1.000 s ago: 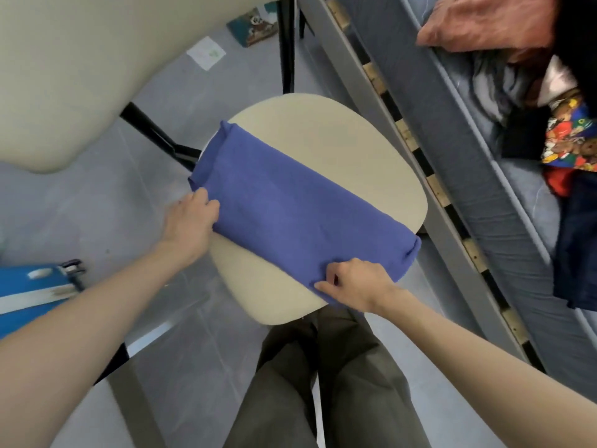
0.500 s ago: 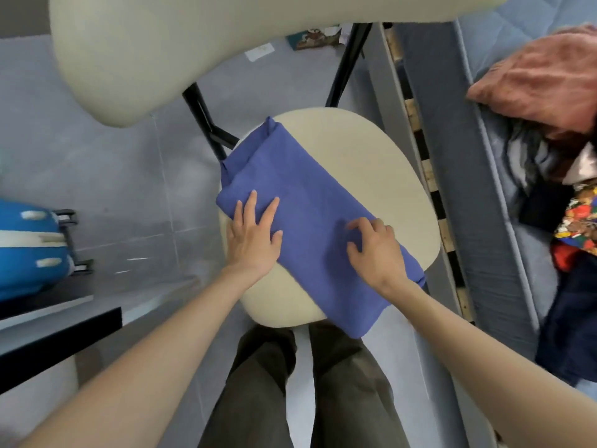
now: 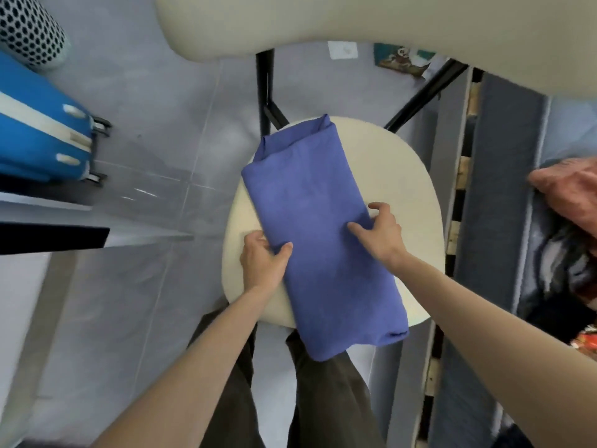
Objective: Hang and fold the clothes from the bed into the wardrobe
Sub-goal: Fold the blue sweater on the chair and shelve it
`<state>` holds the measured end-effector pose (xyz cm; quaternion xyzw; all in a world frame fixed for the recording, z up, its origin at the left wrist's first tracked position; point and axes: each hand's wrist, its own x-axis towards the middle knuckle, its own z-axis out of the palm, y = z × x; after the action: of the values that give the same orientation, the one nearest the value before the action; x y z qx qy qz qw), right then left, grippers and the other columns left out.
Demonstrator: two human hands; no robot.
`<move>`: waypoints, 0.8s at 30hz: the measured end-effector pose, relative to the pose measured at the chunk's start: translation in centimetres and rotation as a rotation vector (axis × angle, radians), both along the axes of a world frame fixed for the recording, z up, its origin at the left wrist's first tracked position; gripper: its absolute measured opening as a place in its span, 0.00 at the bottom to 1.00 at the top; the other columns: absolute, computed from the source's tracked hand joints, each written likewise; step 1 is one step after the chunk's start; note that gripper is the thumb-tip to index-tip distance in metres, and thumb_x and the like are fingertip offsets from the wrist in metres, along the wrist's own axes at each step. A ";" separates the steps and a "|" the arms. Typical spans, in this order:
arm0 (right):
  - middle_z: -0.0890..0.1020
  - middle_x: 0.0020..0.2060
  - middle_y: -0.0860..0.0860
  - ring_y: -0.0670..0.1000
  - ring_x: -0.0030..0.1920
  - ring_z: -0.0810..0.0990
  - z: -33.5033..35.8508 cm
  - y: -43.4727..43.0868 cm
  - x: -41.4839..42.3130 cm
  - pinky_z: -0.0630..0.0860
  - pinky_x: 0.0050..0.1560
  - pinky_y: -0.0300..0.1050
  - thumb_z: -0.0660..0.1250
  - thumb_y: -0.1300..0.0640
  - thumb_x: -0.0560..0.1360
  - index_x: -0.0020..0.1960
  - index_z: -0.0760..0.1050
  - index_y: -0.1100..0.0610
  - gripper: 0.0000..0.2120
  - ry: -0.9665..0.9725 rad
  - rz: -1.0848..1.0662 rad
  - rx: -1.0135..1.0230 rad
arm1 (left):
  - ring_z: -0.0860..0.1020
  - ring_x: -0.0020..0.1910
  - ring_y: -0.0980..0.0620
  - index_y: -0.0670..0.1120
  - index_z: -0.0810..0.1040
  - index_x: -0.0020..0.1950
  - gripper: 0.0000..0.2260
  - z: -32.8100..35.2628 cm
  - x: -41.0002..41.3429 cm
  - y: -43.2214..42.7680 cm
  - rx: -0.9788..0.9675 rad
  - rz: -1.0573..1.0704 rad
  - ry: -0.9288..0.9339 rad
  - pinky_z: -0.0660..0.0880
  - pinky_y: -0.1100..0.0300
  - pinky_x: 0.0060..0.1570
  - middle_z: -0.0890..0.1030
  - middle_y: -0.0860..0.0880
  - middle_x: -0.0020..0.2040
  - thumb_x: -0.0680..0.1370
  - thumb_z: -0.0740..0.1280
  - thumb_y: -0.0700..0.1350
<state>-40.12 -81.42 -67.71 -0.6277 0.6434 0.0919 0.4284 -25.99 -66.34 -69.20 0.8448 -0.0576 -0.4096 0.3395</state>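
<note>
So the folded blue cloth (image 3: 310, 221) is lying lengthwise on the cream chair seat (image 3: 400, 176), with its near end drooping off the seat's front edge. The left hand (image 3: 263, 266) grips its left edge, thumb on top, and the right hand (image 3: 382, 234) pinches the right edge, same deal.

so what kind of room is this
Probably a bedroom: a bed with a grey mattress on wooden slats, clothes heaped on it, and a blue suitcase on the tiled floor.
</note>
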 end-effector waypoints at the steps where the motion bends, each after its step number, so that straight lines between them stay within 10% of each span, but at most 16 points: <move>1: 0.74 0.63 0.53 0.57 0.64 0.72 -0.2 -0.5 -0.1 0.71 0.64 0.56 0.68 0.48 0.75 0.71 0.61 0.54 0.29 -0.024 -0.013 0.029 | 0.78 0.52 0.47 0.46 0.67 0.54 0.17 0.0 -0.3 -0.4 -0.014 0.052 0.013 0.69 0.64 0.44 0.75 0.55 0.42 0.72 0.73 0.44; 10: 0.80 0.56 0.49 0.51 0.54 0.79 -1.4 -3.5 1.7 0.76 0.54 0.46 0.71 0.48 0.73 0.60 0.74 0.57 0.20 -0.227 -0.046 0.217 | 0.77 0.57 0.45 0.43 0.80 0.56 0.16 -0.3 -0.3 -4.3 0.101 0.164 0.083 0.74 0.59 0.51 0.77 0.44 0.61 0.73 0.72 0.52; 20: 0.82 0.53 0.48 0.51 0.52 0.80 -0.6 -2.2 -2.5 0.74 0.51 0.41 0.72 0.52 0.74 0.59 0.77 0.56 0.15 -0.185 0.079 0.335 | 0.80 0.52 0.49 0.46 0.78 0.58 0.11 1.2 -3.1 -0.7 -0.027 0.098 0.235 0.76 0.52 0.57 0.81 0.50 0.53 0.77 0.69 0.46; 24: 0.82 0.50 0.47 0.46 0.46 0.81 -0.2 -1.7 -3.5 0.73 0.40 0.33 0.68 0.53 0.77 0.55 0.79 0.55 0.10 -0.214 0.030 0.332 | 0.79 0.43 0.54 0.45 0.79 0.52 0.05 1.1 -3.7 0.4 -0.069 0.198 0.228 0.77 0.60 0.45 0.81 0.49 0.50 0.78 0.68 0.44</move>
<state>-43.64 -83.09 -67.90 -0.5642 0.5606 0.1359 0.5907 -29.65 -65.89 -68.14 0.7824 0.0509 -0.4649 0.4113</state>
